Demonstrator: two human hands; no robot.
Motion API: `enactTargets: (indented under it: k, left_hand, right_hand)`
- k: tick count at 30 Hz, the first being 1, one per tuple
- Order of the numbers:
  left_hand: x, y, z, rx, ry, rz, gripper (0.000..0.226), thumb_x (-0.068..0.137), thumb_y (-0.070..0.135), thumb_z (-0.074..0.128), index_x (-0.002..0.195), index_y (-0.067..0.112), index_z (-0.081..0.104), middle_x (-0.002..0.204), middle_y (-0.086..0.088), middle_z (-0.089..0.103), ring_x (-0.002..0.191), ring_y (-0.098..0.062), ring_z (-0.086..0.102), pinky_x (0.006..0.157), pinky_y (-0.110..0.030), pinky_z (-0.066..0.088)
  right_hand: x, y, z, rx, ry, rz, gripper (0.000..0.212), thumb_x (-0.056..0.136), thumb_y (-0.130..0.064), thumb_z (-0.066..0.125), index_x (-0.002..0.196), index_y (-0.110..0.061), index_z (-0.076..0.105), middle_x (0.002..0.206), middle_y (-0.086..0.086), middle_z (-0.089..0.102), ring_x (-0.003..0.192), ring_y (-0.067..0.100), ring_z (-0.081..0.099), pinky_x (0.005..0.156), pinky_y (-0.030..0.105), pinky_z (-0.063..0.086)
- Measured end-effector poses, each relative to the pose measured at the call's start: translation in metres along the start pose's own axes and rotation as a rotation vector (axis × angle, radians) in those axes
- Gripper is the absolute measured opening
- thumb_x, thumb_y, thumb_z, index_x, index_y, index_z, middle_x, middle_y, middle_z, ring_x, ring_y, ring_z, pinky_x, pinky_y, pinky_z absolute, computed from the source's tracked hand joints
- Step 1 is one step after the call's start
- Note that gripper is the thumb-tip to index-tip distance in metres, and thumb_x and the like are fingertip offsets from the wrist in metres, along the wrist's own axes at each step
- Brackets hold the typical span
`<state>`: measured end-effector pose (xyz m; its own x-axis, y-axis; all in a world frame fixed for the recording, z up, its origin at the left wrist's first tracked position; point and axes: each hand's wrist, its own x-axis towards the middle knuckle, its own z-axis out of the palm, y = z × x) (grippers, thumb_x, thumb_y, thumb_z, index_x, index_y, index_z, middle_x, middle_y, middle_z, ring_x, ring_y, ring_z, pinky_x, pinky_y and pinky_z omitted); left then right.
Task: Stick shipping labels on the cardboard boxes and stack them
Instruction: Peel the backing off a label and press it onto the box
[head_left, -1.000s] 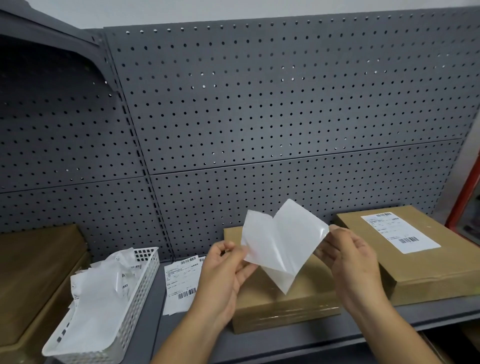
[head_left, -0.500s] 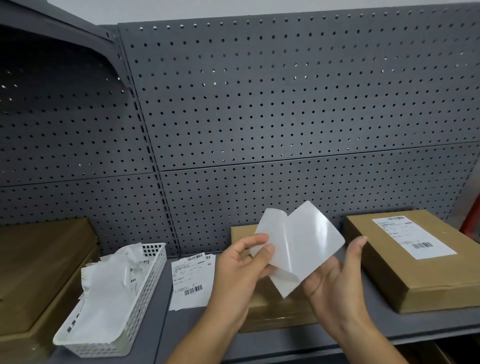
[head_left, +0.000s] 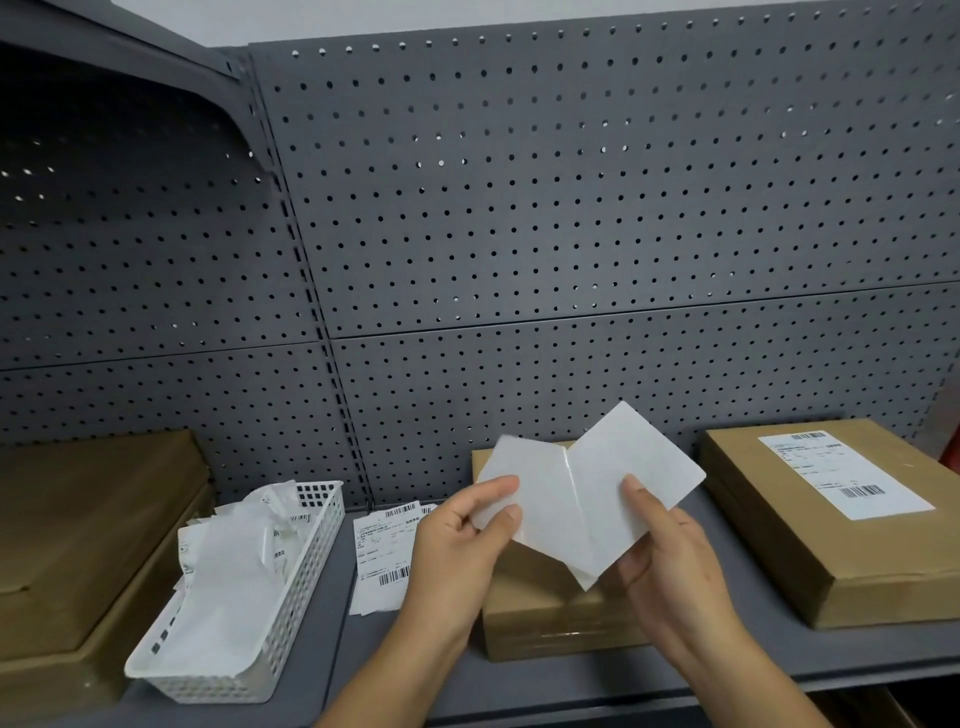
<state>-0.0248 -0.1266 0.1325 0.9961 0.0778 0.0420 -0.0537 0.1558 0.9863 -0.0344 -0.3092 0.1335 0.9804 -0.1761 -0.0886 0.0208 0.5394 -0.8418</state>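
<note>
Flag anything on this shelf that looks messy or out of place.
Crumpled backing sheets heap above the rim of the white basket, and loose printed labels lie unevenly stacked beside it. Nothing looks damaged.

The bare left forearm (head_left: 405, 675) and the right forearm (head_left: 727, 675) rise from the lower edge, converging. The left hand (head_left: 460, 540), thumb side up, pinches the left half of a white glossy label sheet (head_left: 550, 499) between thumb and curled forefinger. The right hand (head_left: 670, 566) holds the right half, thumb pressed on its face, fingers tucked behind
</note>
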Motion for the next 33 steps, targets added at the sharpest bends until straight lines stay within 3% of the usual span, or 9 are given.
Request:
enactTargets:
  k: [6, 10, 12, 14, 17, 20, 23, 29, 33]
  left_hand:
    - [0.017, -0.002, -0.047, 0.124, 0.197, 0.017, 0.033, 0.095, 0.004, 0.068, 0.101, 0.033, 0.082, 0.107, 0.015, 0.08, 0.088, -0.014, 0.07, 0.076, -0.029, 0.055]
    - [0.011, 0.022, -0.077, 0.274, 0.374, 0.25, 0.033, 0.098, 0.007, 0.063, 0.109, 0.034, 0.078, 0.112, 0.015, 0.077, 0.072, 0.003, 0.065, 0.064, -0.008, 0.049]
    - [0.002, 0.036, -0.093, 0.397, 0.425, 0.4, 0.035, 0.102, 0.012, 0.06, 0.123, 0.036, 0.072, 0.11, 0.012, 0.077, 0.061, -0.007, 0.058, 0.063, -0.018, 0.053]
    - [-0.004, 0.047, -0.113, 0.635, 0.496, 0.563, 0.048, 0.102, 0.012, 0.059, 0.142, 0.039, 0.058, 0.103, 0.015, 0.072, 0.077, -0.011, 0.06, 0.073, -0.036, 0.053]
    - [-0.008, 0.054, -0.148, 1.081, 0.575, 0.74, 0.075, 0.093, -0.004, 0.064, 0.158, 0.024, 0.04, 0.101, 0.01, 0.07, 0.089, -0.014, 0.062, 0.066, -0.037, 0.052]
    - [-0.009, 0.055, -0.185, 1.252, 0.612, 0.827, 0.063, 0.084, -0.013, 0.067, 0.141, 0.014, 0.063, 0.111, 0.0, 0.075, 0.099, -0.021, 0.068, 0.07, -0.034, 0.053]
    - [-0.013, 0.045, -0.214, 1.402, 0.565, 0.647, 0.04, 0.087, -0.002, 0.068, 0.118, 0.023, 0.076, 0.111, 0.001, 0.075, 0.1, -0.024, 0.071, 0.065, -0.03, 0.048]
    - [-0.013, 0.017, -0.247, 1.41, 0.185, 0.077, 0.022, 0.089, 0.029, 0.062, 0.081, 0.05, 0.066, 0.097, 0.03, 0.066, 0.089, -0.002, 0.067, 0.071, -0.028, 0.053]
    - [-0.014, 0.007, -0.263, 1.373, -0.043, -0.073, 0.016, 0.086, 0.047, 0.055, 0.094, 0.048, 0.069, 0.111, 0.031, 0.057, 0.11, 0.007, 0.054, 0.094, -0.031, 0.05]
  right_hand:
    - [0.01, -0.01, 0.001, 0.136, 0.098, -0.04, 0.023, 0.105, -0.021, 0.056, 0.121, -0.009, 0.066, 0.114, 0.007, 0.079, 0.104, 0.017, 0.076, 0.084, 0.033, 0.064]
    - [0.011, -0.013, 0.004, 0.097, 0.083, -0.093, 0.016, 0.105, -0.021, 0.055, 0.112, -0.015, 0.068, 0.107, 0.002, 0.08, 0.092, 0.011, 0.077, 0.083, 0.027, 0.063]
    - [0.009, -0.008, 0.01, 0.024, 0.064, -0.11, 0.016, 0.105, -0.022, 0.055, 0.113, -0.018, 0.068, 0.104, 0.0, 0.081, 0.091, 0.01, 0.077, 0.078, 0.025, 0.064]
    - [0.006, -0.002, 0.017, -0.034, 0.048, -0.128, 0.015, 0.104, -0.022, 0.056, 0.114, -0.019, 0.067, 0.105, -0.001, 0.08, 0.091, 0.011, 0.076, 0.075, 0.027, 0.062]
    - [0.001, 0.008, 0.028, -0.073, 0.022, -0.147, 0.017, 0.103, -0.021, 0.057, 0.116, -0.017, 0.067, 0.106, -0.001, 0.08, 0.093, 0.012, 0.075, 0.076, 0.03, 0.058]
    - [0.001, 0.016, 0.037, -0.082, 0.02, -0.147, 0.02, 0.102, -0.022, 0.058, 0.12, -0.017, 0.067, 0.11, 0.0, 0.079, 0.099, 0.018, 0.074, 0.08, 0.035, 0.054]
    - [0.001, 0.021, 0.04, -0.065, 0.027, -0.119, 0.02, 0.102, -0.023, 0.058, 0.117, -0.015, 0.069, 0.114, 0.007, 0.078, 0.104, 0.026, 0.072, 0.089, 0.044, 0.054]
    - [-0.001, 0.027, 0.044, -0.127, 0.027, -0.141, 0.015, 0.101, -0.025, 0.059, 0.105, -0.017, 0.072, 0.099, 0.001, 0.081, 0.092, 0.02, 0.074, 0.087, 0.044, 0.051]
    - [-0.003, 0.031, 0.042, -0.186, 0.012, -0.154, 0.018, 0.101, -0.028, 0.06, 0.106, -0.018, 0.074, 0.099, 0.001, 0.081, 0.087, 0.017, 0.075, 0.08, 0.041, 0.053]
